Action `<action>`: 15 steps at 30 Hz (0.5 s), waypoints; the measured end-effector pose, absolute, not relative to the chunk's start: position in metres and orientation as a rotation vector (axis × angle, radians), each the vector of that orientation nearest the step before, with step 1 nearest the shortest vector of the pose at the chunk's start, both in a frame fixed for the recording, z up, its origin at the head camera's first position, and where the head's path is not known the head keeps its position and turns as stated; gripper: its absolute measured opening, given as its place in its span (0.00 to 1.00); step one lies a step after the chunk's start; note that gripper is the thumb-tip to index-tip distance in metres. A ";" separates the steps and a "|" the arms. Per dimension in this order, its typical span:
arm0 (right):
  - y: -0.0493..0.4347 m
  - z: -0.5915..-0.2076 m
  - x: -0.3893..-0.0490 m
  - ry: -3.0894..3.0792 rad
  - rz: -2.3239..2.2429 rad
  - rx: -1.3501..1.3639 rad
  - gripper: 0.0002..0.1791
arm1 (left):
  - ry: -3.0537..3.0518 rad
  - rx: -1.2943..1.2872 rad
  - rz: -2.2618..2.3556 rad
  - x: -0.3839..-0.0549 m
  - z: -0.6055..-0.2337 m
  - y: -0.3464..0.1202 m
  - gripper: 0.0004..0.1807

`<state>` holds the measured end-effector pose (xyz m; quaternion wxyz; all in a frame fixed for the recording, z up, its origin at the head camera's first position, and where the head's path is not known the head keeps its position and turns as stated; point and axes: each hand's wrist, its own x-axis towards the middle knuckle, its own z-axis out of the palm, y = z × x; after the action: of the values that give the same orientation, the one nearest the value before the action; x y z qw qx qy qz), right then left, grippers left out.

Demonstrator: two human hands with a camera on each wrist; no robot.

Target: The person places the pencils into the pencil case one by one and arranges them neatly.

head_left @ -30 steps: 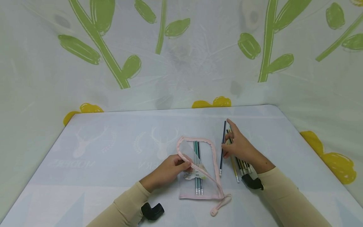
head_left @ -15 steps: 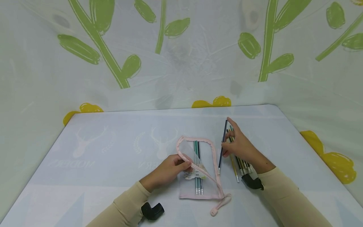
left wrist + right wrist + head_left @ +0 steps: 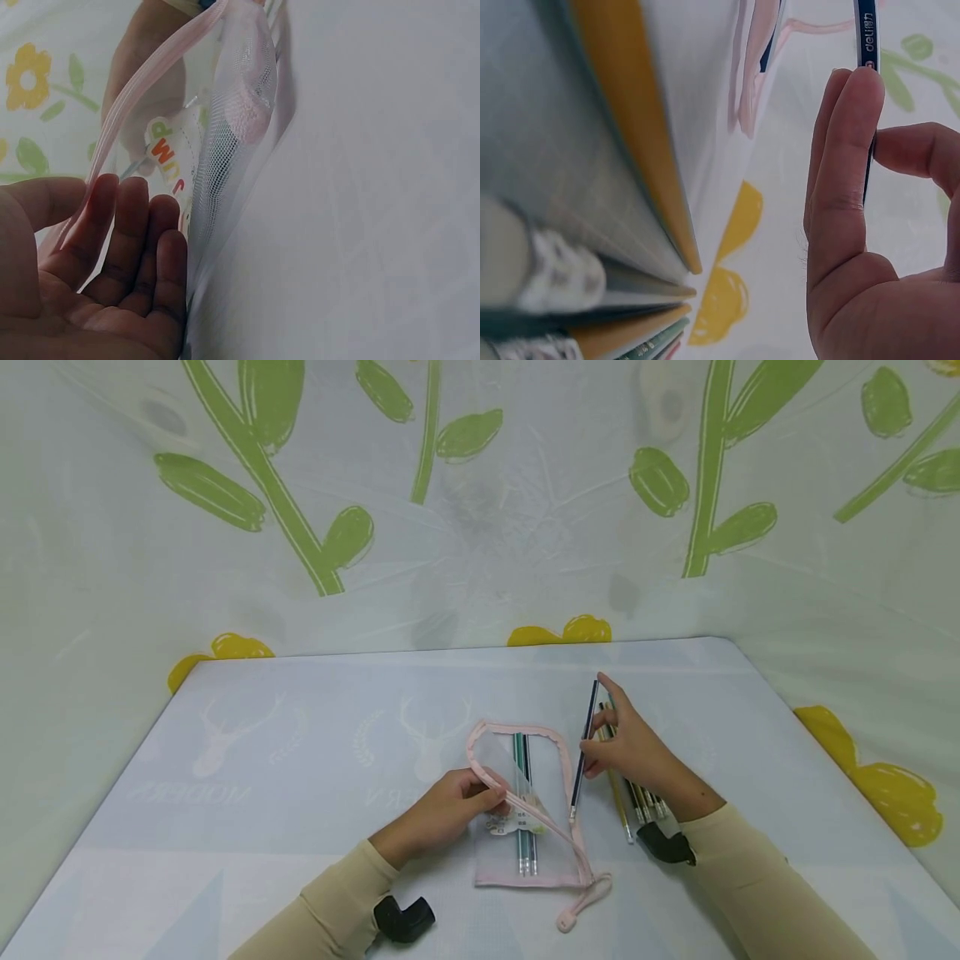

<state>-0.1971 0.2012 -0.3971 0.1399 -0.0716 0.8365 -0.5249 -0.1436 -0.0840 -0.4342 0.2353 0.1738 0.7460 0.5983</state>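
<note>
A clear mesh pencil pouch [image 3: 495,864] with a pink zipper edge lies on the table, its flap folded open. My left hand [image 3: 450,806] pinches that pink edge between thumb and index finger and lifts it. Inside the pouch lie several green and dark pencils [image 3: 519,847]. My right hand [image 3: 633,747] pinches a dark blue pencil [image 3: 588,718] marked "deli" in the right wrist view; its index finger extends to the far tip. The pencil's eraser end points toward me, overlapping the pouch's right pink border in the head view.
Loose pencils [image 3: 621,814], yellow and dark, lie under and beside the right hand. A pink zipper pull loop [image 3: 567,920] trails off the pouch's near right corner. The white table [image 3: 300,735] ends at a wall covering with printed leaves.
My right hand has moved slightly left with the blue pencil, whose eraser end has swung from beside the pouch onto its right border. The left hand keeps its hold on the pink edge.
</note>
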 end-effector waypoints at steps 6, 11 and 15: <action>0.198 -0.397 -0.195 2.406 -1.527 -0.192 0.58 | 2.057 0.476 1.630 -0.144 -0.434 -0.084 0.16; 0.195 -0.397 -0.194 2.400 -1.529 -0.178 0.58 | 2.056 0.481 1.636 -0.144 -0.435 -0.084 0.16; 0.194 -0.398 -0.193 2.433 -1.494 -0.185 0.58 | 2.057 0.483 1.642 -0.144 -0.436 -0.083 0.16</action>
<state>-0.1932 0.1935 -0.3979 0.1399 -0.0640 0.8419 -0.5172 -0.1440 -0.0832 -0.4359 0.2306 0.1757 0.7480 0.5970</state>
